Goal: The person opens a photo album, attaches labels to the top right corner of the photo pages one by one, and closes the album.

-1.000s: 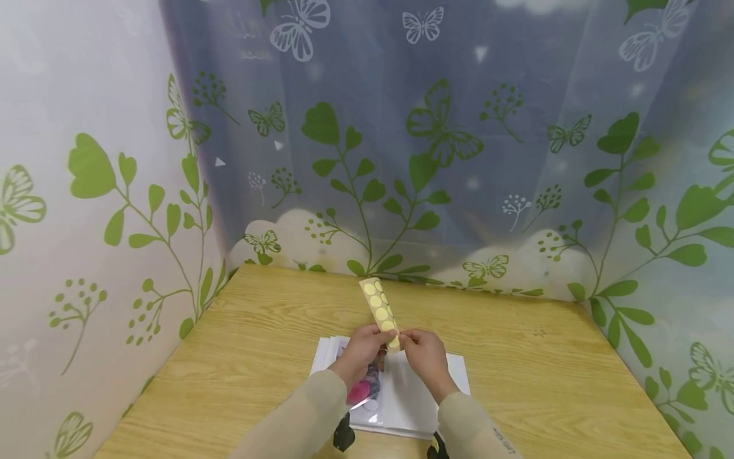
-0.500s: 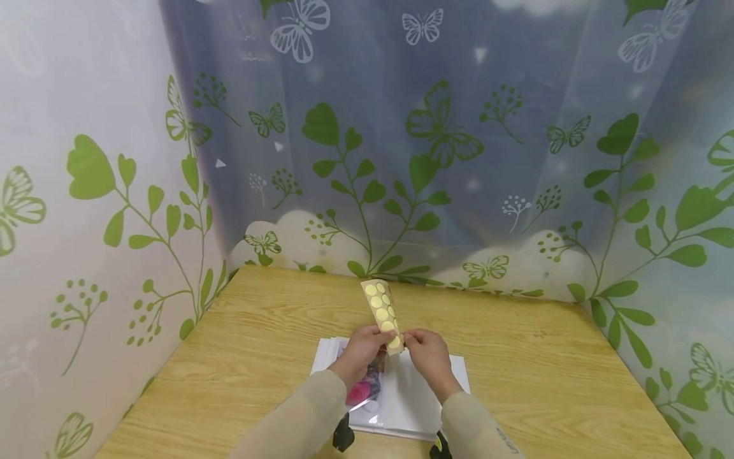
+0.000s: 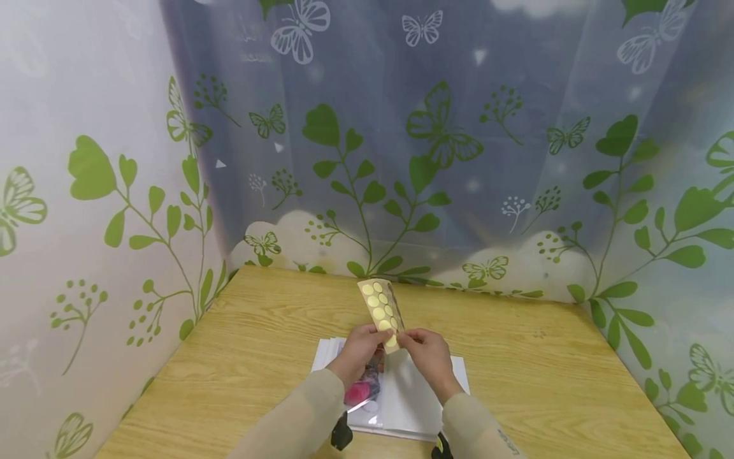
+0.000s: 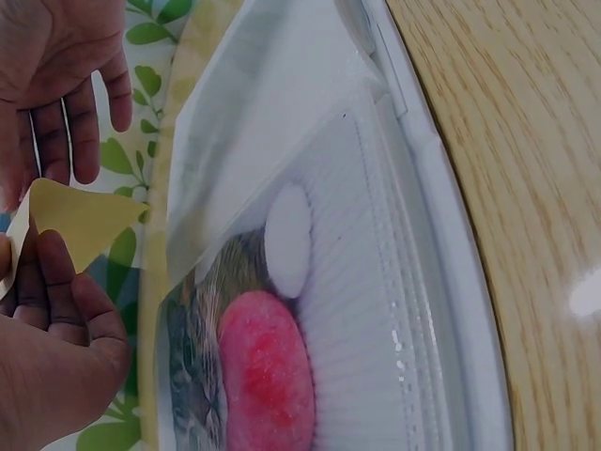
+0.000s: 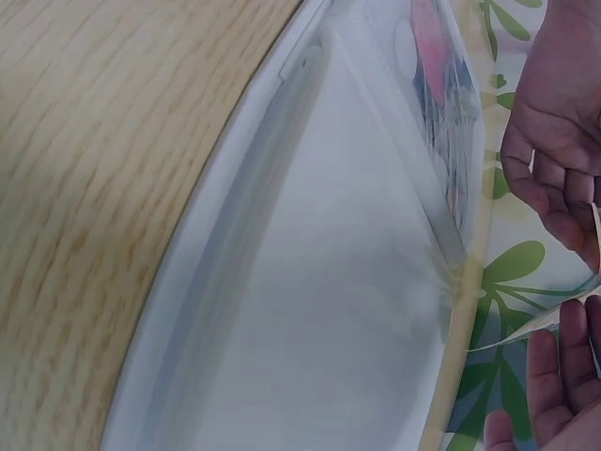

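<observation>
A sticker sheet (image 3: 380, 312) with rows of round, pale yellow stickers stands tilted above an open photo album (image 3: 415, 401). My left hand (image 3: 359, 354) grips its lower left edge, thumb on the front. My right hand (image 3: 427, 357) pinches the lower right edge near the other hand's fingertips. In the left wrist view, the sheet's plain tan part (image 4: 84, 221) bends between the hands. The right wrist view shows it almost edge-on, and the right fingertips are partly out of frame. On the album's left page, a photo (image 3: 361, 389) with a pink shape lies under clear film.
The album lies on a wood-grain table (image 3: 545, 382) near its front edge. A curtain (image 3: 367, 140) printed with leaves and butterflies stands behind the table and along both sides. Dark wrist gear (image 3: 341, 433) shows below the left sleeve.
The sheet has turned a little, so more of its right-hand column and curled right edge shows. My right hand moved slightly right, then back left against the sheet; the left hand has barely moved.
</observation>
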### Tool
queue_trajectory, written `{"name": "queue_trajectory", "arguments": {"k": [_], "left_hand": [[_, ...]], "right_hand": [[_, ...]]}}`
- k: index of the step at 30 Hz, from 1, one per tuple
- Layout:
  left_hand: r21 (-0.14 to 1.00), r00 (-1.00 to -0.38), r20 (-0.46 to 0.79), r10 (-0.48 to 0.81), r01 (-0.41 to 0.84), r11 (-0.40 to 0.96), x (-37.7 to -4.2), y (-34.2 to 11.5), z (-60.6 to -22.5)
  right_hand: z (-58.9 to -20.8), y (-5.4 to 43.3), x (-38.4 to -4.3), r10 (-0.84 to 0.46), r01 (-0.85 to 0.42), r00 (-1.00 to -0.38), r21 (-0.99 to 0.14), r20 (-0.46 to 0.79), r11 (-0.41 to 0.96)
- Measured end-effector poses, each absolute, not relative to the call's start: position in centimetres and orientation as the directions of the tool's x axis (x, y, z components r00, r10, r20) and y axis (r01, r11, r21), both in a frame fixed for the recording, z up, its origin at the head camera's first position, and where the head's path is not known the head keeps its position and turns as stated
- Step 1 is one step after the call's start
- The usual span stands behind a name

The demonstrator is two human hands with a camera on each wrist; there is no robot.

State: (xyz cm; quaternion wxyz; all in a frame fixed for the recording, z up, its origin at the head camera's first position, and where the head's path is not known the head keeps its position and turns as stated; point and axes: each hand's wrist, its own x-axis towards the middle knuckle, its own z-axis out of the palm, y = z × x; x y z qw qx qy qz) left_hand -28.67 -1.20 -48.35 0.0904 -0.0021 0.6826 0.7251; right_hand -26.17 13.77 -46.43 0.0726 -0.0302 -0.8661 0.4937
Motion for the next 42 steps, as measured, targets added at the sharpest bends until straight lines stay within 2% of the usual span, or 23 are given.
{"name": "queue_trajectory", "arguments": {"k": [16,29,42], "left_hand": [[0.992,-0.988,-0.121,0.092,-0.124,-0.03,-28.9,-1.0,-48.3],[0.993,-0.991,-0.1,0.087,-0.105,-0.047,-29.0,-1.3,-48.6],[0.992,-0.993,-0.088,0.073,-0.094,-0.079,-29.3,-2.4,-48.5]], "right_hand": [[-46.6,13.8,-26.4,0.137,-0.012,-0.985,-0.826,0.108,0.564],[-47.1,14.6,-26.8,0.225,0.052,-0.972,-0.88,0.063,0.473],[-46.8,15.6,-26.6,0.287,0.049,-0.955,-0.908,0.08,0.416]]}}
